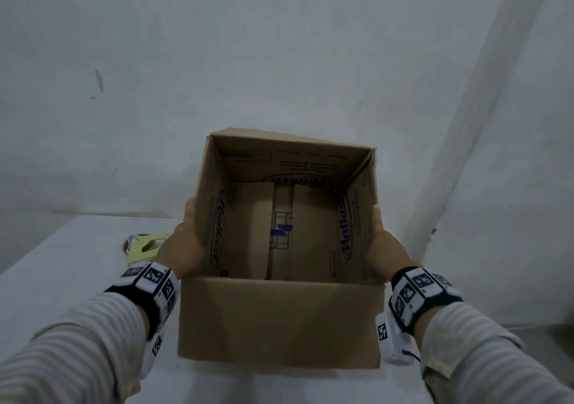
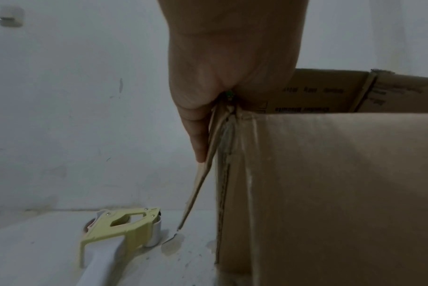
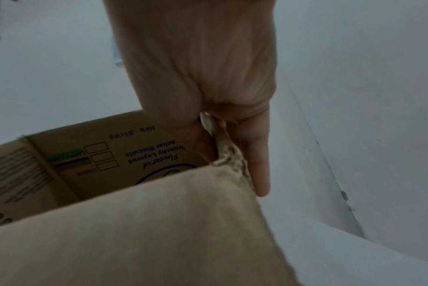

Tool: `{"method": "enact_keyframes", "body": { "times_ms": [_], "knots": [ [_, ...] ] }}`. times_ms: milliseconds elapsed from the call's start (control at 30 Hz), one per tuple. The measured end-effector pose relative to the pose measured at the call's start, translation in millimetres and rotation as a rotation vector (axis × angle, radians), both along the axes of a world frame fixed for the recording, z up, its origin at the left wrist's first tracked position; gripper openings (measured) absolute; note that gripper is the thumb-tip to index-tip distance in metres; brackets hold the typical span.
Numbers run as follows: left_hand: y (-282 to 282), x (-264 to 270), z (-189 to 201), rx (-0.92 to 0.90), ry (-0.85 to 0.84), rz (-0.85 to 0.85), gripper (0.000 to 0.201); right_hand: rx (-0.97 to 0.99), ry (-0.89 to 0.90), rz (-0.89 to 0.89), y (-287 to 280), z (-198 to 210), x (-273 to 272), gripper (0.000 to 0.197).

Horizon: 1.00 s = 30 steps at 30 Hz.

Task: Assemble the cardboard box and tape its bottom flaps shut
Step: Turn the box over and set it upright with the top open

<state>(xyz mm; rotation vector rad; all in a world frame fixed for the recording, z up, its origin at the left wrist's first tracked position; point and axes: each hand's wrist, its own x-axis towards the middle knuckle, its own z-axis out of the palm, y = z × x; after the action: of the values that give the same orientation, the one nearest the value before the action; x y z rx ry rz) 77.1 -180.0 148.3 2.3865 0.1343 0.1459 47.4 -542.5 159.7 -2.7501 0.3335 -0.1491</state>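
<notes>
Keep the upright cardboard box [image 1: 279, 316], standing open on the white table [image 1: 62, 295] beside the tape dispenser [image 2: 119, 228], pinched by left hand [image 1: 183, 248] and right hand [image 1: 385, 245], then turn over slowly for taping.

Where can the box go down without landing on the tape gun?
Bare table lies near the person, between the sleeves and under the box. The far-left side is crowded: the tape gun lies just beyond the left hand. Right of the right hand, the wall stands close.
</notes>
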Motion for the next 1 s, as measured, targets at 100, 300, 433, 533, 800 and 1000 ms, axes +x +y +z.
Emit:
{"method": "enact_keyframes", "body": {
  "times_ms": [100, 300, 433, 533, 800, 1000],
  "knots": [
    [-2, -2, 9, 0.023, 0.02, -0.018, 0.064, -0.037, 0.012, -0.013, -11, -4, 8, 0.096],
    [-1, -3, 21, 0.181, 0.018, -0.046, 0.083, -0.002, 0.009, 0.006, -19, 16, 11, 0.083],
    [-1, 5, 20, 0.144, -0.062, 0.009, 0.061, -0.063, 0.032, 0.01, -16, 24, 15, 0.05],
    [-6, 8, 16, 0.101, -0.06, -0.011, 0.055, -0.071, 0.095, 0.005, -8, 27, 13, 0.046],
    [-11, 7, 16, 0.143, -0.017, 0.012, 0.071, 0.033, 0.166, -0.093, 8, 17, 10, 0.041],
    [-9, 1, 21, 0.245, -0.002, 0.018, 0.065, -0.078, 0.191, -0.109, 5, 29, 3, 0.03]
  ]
}}
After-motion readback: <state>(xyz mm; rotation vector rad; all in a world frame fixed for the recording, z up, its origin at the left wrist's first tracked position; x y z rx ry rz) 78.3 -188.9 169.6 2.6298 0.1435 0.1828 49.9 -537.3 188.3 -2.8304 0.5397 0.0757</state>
